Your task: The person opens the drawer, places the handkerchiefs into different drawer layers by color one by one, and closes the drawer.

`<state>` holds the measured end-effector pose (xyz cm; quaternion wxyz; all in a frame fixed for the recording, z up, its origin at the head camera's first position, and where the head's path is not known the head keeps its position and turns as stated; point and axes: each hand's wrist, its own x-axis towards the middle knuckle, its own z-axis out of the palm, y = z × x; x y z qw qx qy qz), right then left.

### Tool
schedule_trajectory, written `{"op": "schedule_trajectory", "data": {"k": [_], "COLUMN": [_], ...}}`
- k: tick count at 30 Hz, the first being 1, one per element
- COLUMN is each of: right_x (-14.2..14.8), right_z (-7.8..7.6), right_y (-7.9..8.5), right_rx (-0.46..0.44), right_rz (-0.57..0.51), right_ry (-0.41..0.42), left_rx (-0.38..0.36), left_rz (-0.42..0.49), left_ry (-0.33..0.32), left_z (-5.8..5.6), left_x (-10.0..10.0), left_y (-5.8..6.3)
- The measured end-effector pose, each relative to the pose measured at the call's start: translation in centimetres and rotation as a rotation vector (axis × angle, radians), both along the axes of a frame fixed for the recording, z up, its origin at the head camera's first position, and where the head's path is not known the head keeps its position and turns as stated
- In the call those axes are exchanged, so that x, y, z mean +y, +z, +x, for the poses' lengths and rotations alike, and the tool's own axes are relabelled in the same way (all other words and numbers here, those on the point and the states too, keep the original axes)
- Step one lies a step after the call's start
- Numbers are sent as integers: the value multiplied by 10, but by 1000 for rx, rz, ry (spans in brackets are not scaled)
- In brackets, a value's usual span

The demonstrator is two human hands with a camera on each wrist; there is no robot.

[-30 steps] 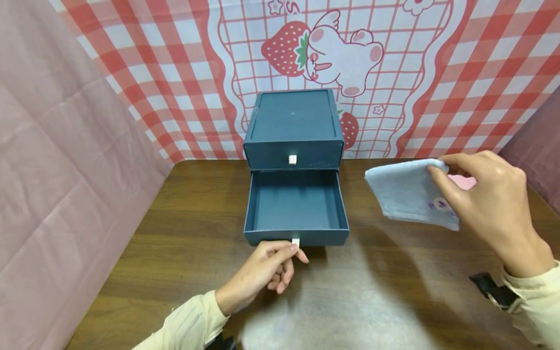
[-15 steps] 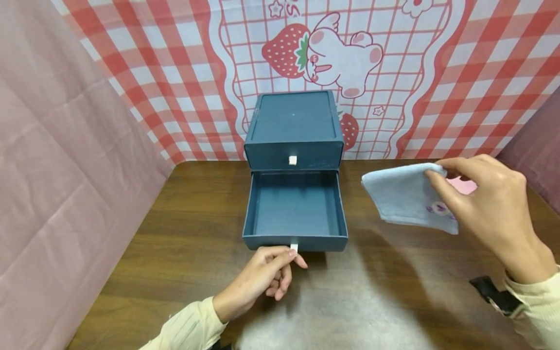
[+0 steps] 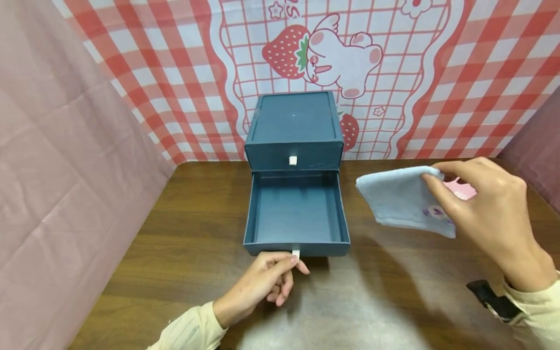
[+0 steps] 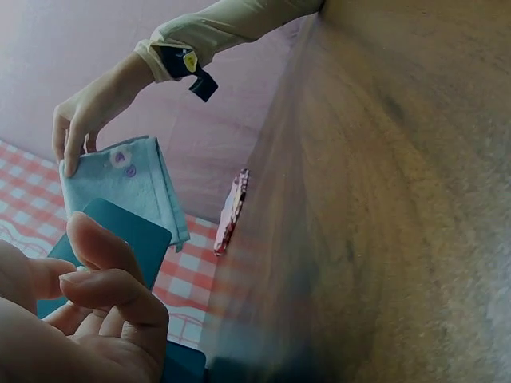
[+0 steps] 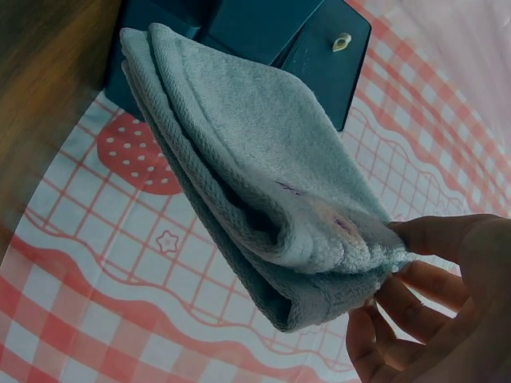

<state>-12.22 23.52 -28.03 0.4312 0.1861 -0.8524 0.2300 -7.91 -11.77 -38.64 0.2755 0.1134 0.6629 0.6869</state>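
Note:
A dark blue two-drawer box [image 3: 295,116] stands against the back cloth. Its lower drawer [image 3: 297,209] is pulled well out and holds nothing. My left hand [image 3: 264,282] pinches the white pull tab [image 3: 296,255] on that drawer's front between thumb and index finger, the other fingers loosely bent. To the right of the drawer my right hand [image 3: 490,209] holds a folded light blue towel [image 3: 400,197] by one corner, raised over the table. Small purple embroidery shows on it. In the right wrist view the towel's folded layers [image 5: 239,152] hang away from the pinching fingertips.
The upper drawer, with its white knob [image 3: 293,160], is closed. A pink item [image 3: 461,189] lies on the wooden table [image 3: 188,233], partly hidden behind my right hand. Red-and-white checked cloth [image 3: 175,73] hangs behind; pink cloth [image 3: 65,170] borders the left side.
My left hand has drawn the lower drawer a little further toward me. The towel in my right hand has shifted slightly left and down.

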Motion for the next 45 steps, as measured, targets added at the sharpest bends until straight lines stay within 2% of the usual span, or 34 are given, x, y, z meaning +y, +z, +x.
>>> {"op": "schedule_trajectory", "data": {"k": [15, 28, 36, 45], "right_x": [-7, -14, -16, -18], "right_z": [7, 12, 16, 22], "right_y": [3, 8, 10, 13], "right_rx": [19, 26, 15, 21], "right_rz": [-27, -28, -42, -44], "right_ry": [26, 35, 39, 30], "left_rx": [43, 79, 77, 105], "left_rz": [18, 39, 21, 20], "left_ry": [5, 33, 69, 45], "left_z": [2, 4, 5, 5], "left_x": [-3, -6, -8, -8], "left_y": [-6, -10, -11, -12]}}
